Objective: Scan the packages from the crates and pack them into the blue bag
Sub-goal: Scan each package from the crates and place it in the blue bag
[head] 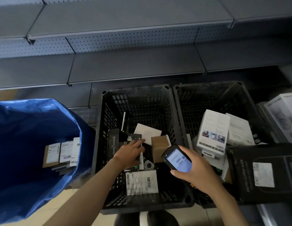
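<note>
Left hand (130, 153) reaches into the left crate (135, 89), fingers flat and spread on a dark flat package (134, 137) mid-crate; no grip seen, thumb hidden. Far half of this crate has free floor. White labelled package (142, 181) lies at the near edge, brown box (159, 144) by the right wall. Right hand (195, 173) grips the scanner (177, 158), screen lit, over the wall between the crates. Right crate (207, 85) holds a white box (213, 131); its near right corner is covered by a black box (264, 172). Blue bag (36, 121) stands open left of the crates, packages (60, 152) inside at its right wall, labels unreadable.
</note>
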